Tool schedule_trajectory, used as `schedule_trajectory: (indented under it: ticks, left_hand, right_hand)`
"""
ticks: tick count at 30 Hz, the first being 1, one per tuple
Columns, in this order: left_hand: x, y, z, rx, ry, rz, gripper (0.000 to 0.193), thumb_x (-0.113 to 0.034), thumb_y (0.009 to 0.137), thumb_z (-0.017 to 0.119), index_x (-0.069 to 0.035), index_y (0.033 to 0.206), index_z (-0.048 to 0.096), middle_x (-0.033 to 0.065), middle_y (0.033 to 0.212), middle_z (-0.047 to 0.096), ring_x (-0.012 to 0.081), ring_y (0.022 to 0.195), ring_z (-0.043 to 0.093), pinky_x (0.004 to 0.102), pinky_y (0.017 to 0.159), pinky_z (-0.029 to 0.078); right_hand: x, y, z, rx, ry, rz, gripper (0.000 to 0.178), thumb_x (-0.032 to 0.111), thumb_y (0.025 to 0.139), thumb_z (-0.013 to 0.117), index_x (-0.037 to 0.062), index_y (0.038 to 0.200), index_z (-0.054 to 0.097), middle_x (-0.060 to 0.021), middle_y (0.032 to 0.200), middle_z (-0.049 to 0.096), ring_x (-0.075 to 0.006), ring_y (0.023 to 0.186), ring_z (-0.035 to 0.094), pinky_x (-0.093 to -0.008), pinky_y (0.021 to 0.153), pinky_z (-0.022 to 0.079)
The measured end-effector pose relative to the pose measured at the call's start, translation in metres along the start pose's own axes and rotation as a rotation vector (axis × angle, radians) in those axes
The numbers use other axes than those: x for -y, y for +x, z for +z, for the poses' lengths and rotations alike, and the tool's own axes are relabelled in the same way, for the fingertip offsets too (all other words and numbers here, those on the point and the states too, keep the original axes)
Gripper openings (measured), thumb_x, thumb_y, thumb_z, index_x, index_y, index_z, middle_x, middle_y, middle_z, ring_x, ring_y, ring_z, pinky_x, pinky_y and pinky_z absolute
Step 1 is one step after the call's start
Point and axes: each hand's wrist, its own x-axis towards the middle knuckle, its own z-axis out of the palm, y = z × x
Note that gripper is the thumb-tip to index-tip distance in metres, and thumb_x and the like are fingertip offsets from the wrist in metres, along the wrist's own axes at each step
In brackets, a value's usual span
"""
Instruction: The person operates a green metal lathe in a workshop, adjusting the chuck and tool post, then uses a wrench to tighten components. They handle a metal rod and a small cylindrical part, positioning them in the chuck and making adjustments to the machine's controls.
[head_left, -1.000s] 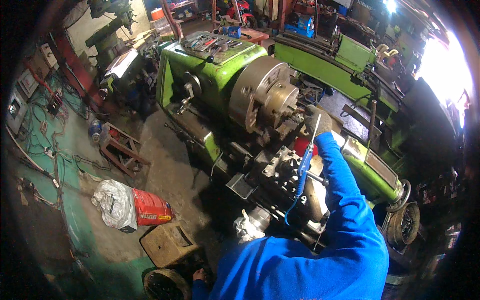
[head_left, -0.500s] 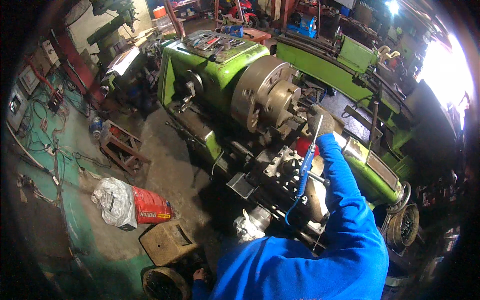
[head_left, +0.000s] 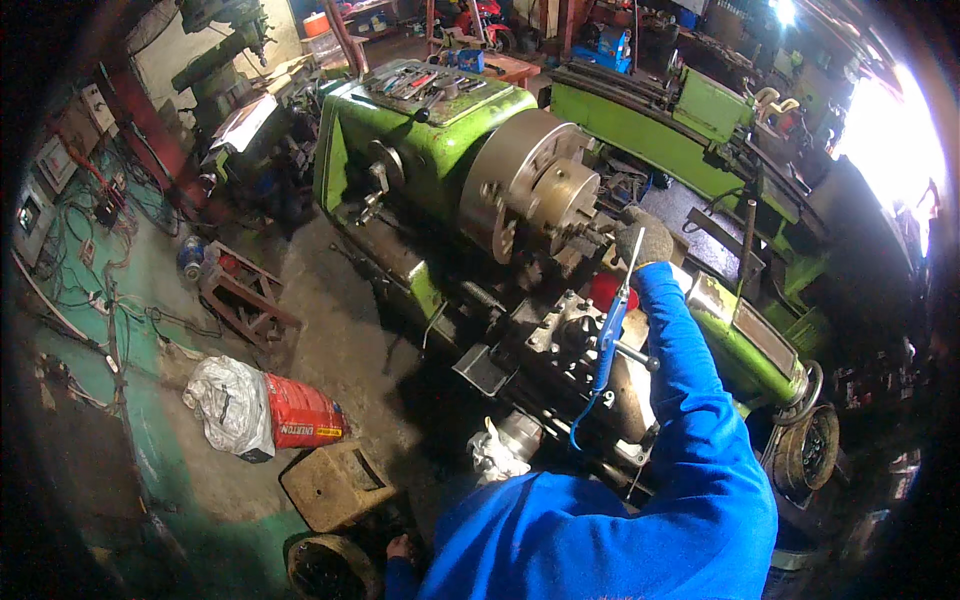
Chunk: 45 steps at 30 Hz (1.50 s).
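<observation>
In the head view, we have our right hand (head_left: pixel 647 240), in a greyish glove, just beside the metal cylinder (head_left: pixel 567 198) seated in the chuck (head_left: pixel 505 175) of a green lathe (head_left: pixel 420 125); we cannot tell whether its fingers pinch anything. A blue tool (head_left: pixel 607 345) slants over the carriage (head_left: pixel 558 325), its thin nozzle overlapping our glove. Our left hand (head_left: pixel 400 547) is low, near a tan block (head_left: pixel 335 487), fingers too small to make out.
</observation>
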Motion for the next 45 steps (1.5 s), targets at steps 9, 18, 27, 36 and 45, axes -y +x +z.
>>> schedule_trajectory:
  ticks: [9,18,27,36,45]
  left_hand:
    - [0.004,0.006,-0.004,0.012,-0.178,-0.028,0.039,-0.026,0.101,0.075,0.002,0.127,0.069,0.0159,0.101,0.076,0.0278,0.083,0.074,0.0433,0.069,0.062]
    - [0.001,0.003,-0.003,-0.001,-0.038,0.019,0.039,-0.028,0.101,0.074,0.001,0.126,0.071,0.0153,0.101,0.077,0.027,0.081,0.074,0.0431,0.067,0.061]
    - [0.014,0.002,-0.002,0.0,0.096,0.158,0.039,-0.031,0.101,0.073,-0.001,0.127,0.072,0.0141,0.1,0.078,0.0262,0.077,0.074,0.0434,0.064,0.059]
    - [0.017,0.004,0.005,-0.015,0.019,0.117,0.038,-0.036,0.102,0.071,-0.007,0.126,0.072,0.0095,0.09,0.076,0.0259,0.068,0.071,0.045,0.055,0.053]
    - [0.019,-0.004,-0.001,-0.026,0.003,0.005,0.037,-0.037,0.102,0.071,-0.007,0.124,0.071,0.0083,0.086,0.074,0.0268,0.066,0.069,0.0433,0.053,0.053]
  right_hand:
    - [0.004,-0.006,-0.002,0.032,0.086,-0.036,0.031,0.034,0.09,0.069,0.0177,0.116,0.076,-0.018,0.107,0.078,-0.0418,0.103,0.074,-0.0532,0.089,0.058]
    - [0.005,-0.002,-0.001,0.056,-0.124,-0.126,0.026,0.034,0.092,0.069,0.0182,0.112,0.076,-0.0185,0.106,0.078,-0.0415,0.103,0.075,-0.0539,0.087,0.059]
    - [0.001,-0.002,0.004,0.069,-0.106,-0.15,0.027,0.034,0.093,0.068,0.018,0.112,0.077,-0.0186,0.106,0.078,-0.0418,0.103,0.074,-0.053,0.088,0.059]
    - [0.001,-0.005,0.001,0.094,-0.124,-0.177,0.023,0.028,0.094,0.064,0.0182,0.109,0.079,-0.0173,0.104,0.079,-0.0407,0.102,0.075,-0.0516,0.088,0.06]
    - [0.015,-0.008,-0.005,0.143,-0.208,-0.161,0.027,0.03,0.096,0.064,0.0211,0.117,0.077,-0.0181,0.109,0.078,-0.0404,0.105,0.075,-0.0526,0.09,0.059]
